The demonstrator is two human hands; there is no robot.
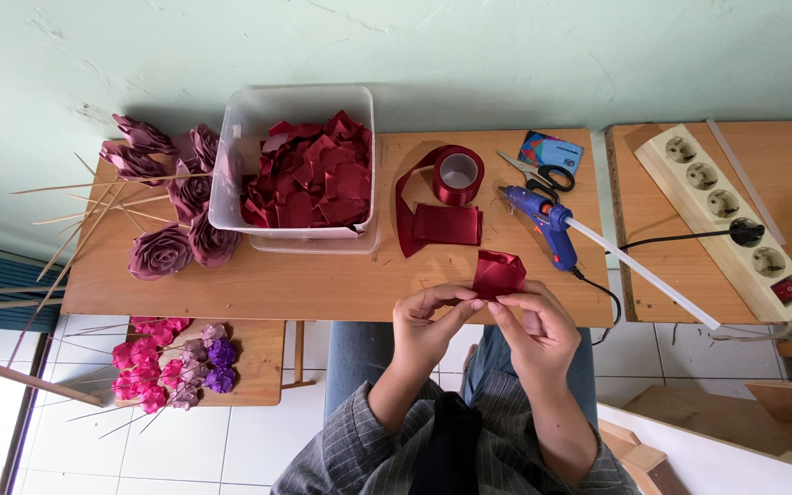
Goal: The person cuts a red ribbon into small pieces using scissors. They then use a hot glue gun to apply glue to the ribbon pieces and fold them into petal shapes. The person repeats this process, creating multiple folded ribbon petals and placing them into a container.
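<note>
I pinch a folded dark-red ribbon piece (499, 273) between both hands, left hand (428, 323) and right hand (535, 323) clamped on its lower edge. Keeping the fold tight matters; the blue glue gun (543, 220) lies just beyond my right hand.

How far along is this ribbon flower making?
Done: mauve ribbon roses on sticks lie at the table's end, and a clear tub holds cut dark red pieces. In hand: left hand and right hand fold one red ribbon piece. Left: the tub's many loose pieces and the ribbon roll.
</note>
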